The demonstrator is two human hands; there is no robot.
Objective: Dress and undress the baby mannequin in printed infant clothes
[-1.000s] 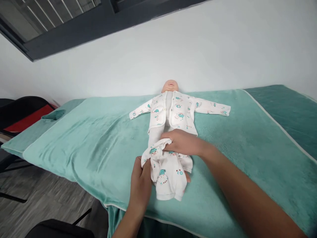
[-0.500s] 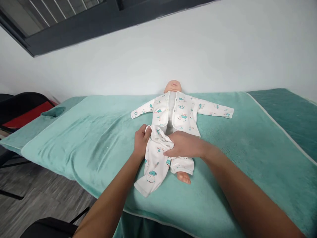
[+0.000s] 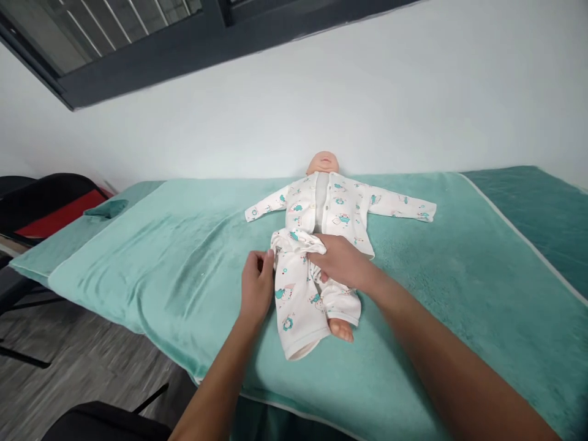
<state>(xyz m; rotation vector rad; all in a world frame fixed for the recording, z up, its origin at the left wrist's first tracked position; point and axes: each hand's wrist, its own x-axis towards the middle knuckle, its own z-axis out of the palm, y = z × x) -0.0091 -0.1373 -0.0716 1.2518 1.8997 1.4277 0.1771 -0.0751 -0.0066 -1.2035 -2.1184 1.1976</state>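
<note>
A baby doll (image 3: 323,162) lies on its back in an unfastened white printed jacket (image 3: 351,214), sleeves spread wide. White printed baby pants (image 3: 301,306) lie over its lower body, the waistband bunched. One bare foot (image 3: 340,329) sticks out of the right-hand leg; the other leg's cuff hangs wide, with no foot showing. My left hand (image 3: 257,282) is closed at the left edge of the waistband, thumb and finger pinching the cloth. My right hand (image 3: 342,260) grips the waistband's right side, its fingertips partly hidden by the fabric.
A green plush cover (image 3: 184,275) spreads over the bed, which stands against a white wall (image 3: 390,92). Black chairs (image 3: 55,202) are at the left, one with a red part. Another black seat (image 3: 103,422) is at the lower left. A dark window frame (image 3: 147,67) is above.
The loose pant leg has swung right and now hangs straighter beside the other leg. My left hand has shifted slightly down and outward. My right hand stays at the waistband.
</note>
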